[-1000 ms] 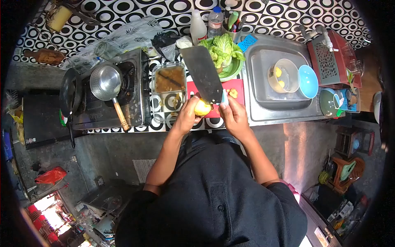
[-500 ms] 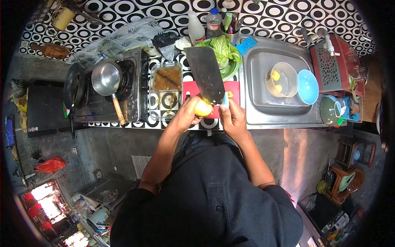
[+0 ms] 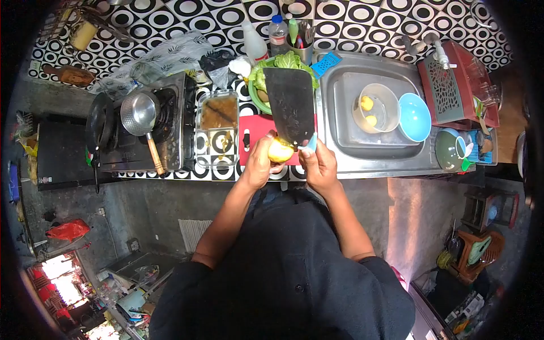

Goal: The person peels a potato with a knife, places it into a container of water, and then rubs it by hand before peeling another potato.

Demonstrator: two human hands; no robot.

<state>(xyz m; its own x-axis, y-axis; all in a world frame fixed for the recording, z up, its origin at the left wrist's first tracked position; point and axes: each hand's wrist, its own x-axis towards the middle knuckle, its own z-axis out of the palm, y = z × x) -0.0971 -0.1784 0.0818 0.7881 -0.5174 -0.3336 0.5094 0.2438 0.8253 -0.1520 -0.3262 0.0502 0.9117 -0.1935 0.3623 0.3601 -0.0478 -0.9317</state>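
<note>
Potato (image 3: 280, 151) sits in the left hand (image 3: 259, 162), whose fingers curl round it above the board (image 3: 258, 126). Just to their right, the right hand (image 3: 321, 164) grips the cleaver (image 3: 290, 105) by its handle. Fingertips are best tucked clear of the edge, strokes short and shallow. Beyond the fingers, the blade stands more upright than half a second ago, now overlapping the greens (image 3: 288, 60) in view.

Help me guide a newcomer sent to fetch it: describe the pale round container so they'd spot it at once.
Find the metal sink, to the right of the red cutting board. There, the pale container sits just left of a light-blue bowl. Unlike that blue neighbour, it is whitish and shows two yellow pieces inside.
</note>
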